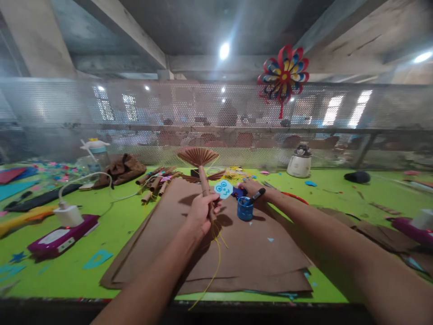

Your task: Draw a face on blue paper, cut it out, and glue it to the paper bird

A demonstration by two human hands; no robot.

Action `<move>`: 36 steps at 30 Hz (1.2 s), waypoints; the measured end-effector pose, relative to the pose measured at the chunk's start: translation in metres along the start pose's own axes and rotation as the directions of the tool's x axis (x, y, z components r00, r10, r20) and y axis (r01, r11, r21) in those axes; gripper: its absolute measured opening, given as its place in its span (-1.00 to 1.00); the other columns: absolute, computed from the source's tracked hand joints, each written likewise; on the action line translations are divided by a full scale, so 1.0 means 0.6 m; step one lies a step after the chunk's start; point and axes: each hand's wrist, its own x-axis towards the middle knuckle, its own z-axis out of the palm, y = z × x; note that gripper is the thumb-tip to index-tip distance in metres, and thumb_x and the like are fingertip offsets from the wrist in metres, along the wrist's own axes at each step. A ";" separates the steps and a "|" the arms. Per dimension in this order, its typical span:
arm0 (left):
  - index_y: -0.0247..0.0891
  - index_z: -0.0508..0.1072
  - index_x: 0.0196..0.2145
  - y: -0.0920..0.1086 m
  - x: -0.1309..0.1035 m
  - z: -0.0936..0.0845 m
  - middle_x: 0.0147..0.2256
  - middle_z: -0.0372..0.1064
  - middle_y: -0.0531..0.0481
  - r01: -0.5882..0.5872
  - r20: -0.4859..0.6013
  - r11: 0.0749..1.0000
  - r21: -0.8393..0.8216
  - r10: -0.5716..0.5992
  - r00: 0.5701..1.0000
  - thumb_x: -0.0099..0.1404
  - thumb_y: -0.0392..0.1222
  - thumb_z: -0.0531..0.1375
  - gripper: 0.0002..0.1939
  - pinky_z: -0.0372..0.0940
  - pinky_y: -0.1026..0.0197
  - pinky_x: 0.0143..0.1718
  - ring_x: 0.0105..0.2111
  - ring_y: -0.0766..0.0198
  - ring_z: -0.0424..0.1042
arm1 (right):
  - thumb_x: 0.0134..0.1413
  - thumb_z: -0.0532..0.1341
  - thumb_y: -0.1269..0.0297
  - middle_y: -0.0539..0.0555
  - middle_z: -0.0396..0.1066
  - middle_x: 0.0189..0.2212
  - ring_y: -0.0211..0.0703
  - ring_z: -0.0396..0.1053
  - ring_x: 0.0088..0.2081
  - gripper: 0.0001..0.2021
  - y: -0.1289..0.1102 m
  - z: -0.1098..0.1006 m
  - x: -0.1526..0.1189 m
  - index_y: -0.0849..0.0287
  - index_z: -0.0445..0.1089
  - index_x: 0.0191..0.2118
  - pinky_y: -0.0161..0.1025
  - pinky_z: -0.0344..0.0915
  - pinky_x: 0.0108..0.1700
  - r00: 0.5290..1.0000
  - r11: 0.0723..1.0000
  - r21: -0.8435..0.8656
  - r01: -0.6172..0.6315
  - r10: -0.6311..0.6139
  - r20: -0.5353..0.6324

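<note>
My left hand (203, 211) is wrapped round a rolled brown paper tube (204, 179) with a pleated paper fan (198, 156) at its top and yellow string (219, 259) hanging below. A light-blue paper piece with a drawn face (223, 189) shows just right of my left fingers. My right hand (253, 187) reaches past a blue cup (245, 209) holding a black marker (257, 195), near a dark blue object (238, 192). What its fingers touch is too small to tell. Brown paper sheets (162, 253) lie under both hands.
More brown paper rolls (157, 183) lie at the back left, beside crumpled brown cloth or paper (123, 169). Purple power strips (62, 237) stand left and far right. A white bottle (299, 161) is at the back right. A colourful paper flower (284, 76) hangs on the mesh screen (203, 108).
</note>
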 end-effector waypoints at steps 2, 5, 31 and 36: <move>-0.33 0.35 -0.40 -0.003 -0.002 0.000 -0.53 0.33 0.02 -0.004 -0.015 1.000 0.019 0.004 1.000 0.05 -0.47 0.29 -0.80 0.09 0.46 -0.70 -0.60 0.43 0.33 | 0.27 0.23 0.19 0.18 0.37 0.09 -0.01 0.41 0.01 -0.65 -0.001 0.004 0.004 0.19 0.35 0.11 0.06 0.41 0.00 0.999 0.999 0.040 -0.028 0.029 -0.040; -0.34 0.34 -0.40 -0.005 -0.005 0.001 -0.52 0.33 0.02 -0.017 -0.021 0.999 0.035 0.018 1.000 0.04 -0.45 0.31 -0.79 0.08 0.45 -0.70 -0.59 0.42 0.33 | 0.26 0.23 0.18 0.16 0.38 0.07 0.00 0.42 -0.01 -0.65 0.004 -0.006 0.002 0.20 0.36 0.10 0.04 0.42 -0.01 0.990 0.984 0.168 -0.055 0.076 -0.121; -0.28 0.32 -0.36 -0.016 -0.044 0.021 -0.55 0.33 0.08 -0.131 0.155 0.972 0.193 0.102 0.983 -0.03 -0.19 0.37 -0.67 0.07 0.41 -0.64 -0.58 0.41 0.31 | 0.12 0.21 -0.20 0.07 0.40 -0.54 -0.25 0.27 -0.56 -0.53 -0.177 -0.117 -0.289 0.20 0.47 -0.30 -0.29 0.20 -0.52 0.942 0.348 0.891 0.291 0.058 -0.331; -0.27 0.33 -0.37 -0.022 -0.047 0.024 -0.58 0.34 0.07 -0.102 0.189 0.971 0.215 0.061 0.980 -0.02 -0.15 0.39 -0.66 0.08 0.39 -0.64 -0.64 0.42 0.26 | 0.14 0.16 -0.24 0.06 0.38 -0.59 -0.28 0.24 -0.57 -0.47 -0.171 -0.098 -0.284 0.22 0.45 -0.39 -0.31 0.19 -0.51 0.960 0.390 0.890 0.237 0.047 -0.277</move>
